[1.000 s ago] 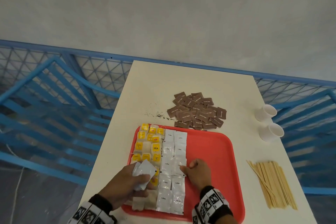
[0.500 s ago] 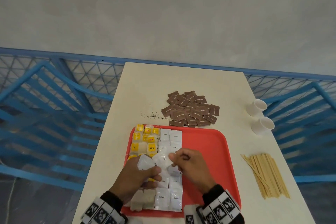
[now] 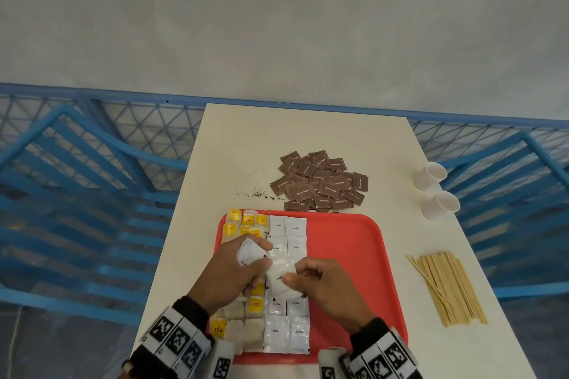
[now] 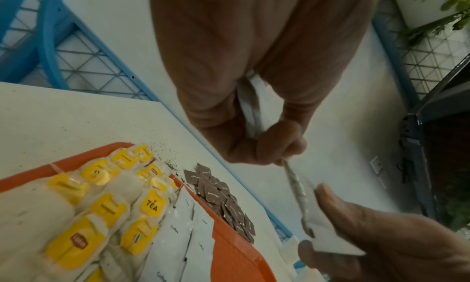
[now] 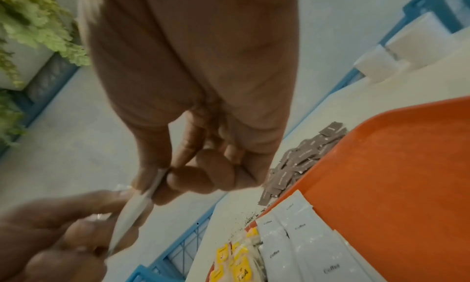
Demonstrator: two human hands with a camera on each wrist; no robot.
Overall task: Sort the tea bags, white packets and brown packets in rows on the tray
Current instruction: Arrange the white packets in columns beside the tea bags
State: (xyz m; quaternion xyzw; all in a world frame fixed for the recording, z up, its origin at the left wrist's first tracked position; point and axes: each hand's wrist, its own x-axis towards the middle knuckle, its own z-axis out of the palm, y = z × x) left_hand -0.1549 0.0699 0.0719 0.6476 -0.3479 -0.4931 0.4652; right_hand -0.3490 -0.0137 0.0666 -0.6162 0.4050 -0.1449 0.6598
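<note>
The left hand (image 3: pixel 229 274) grips a small stack of white packets (image 3: pixel 248 252) above the tray (image 3: pixel 348 255); the right hand (image 3: pixel 326 288) pinches one packet (image 3: pixel 278 281) off it. Best to peel just one (they cling) and lay it square in the white row (image 3: pixel 288 283) beside the tea bags (image 3: pixel 246 224). Beyond the tray's far edge the brown packets (image 3: pixel 320 184) lie heaped.

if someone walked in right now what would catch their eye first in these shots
Probably the red tray, its left side filled with yellow-tagged tea bags beside rows of white packets. Above it the left hand holds a few white packets while the right hand pinches one white packet next to it. Beyond the tray, a loose heap of brown packets lies on the table.
</note>
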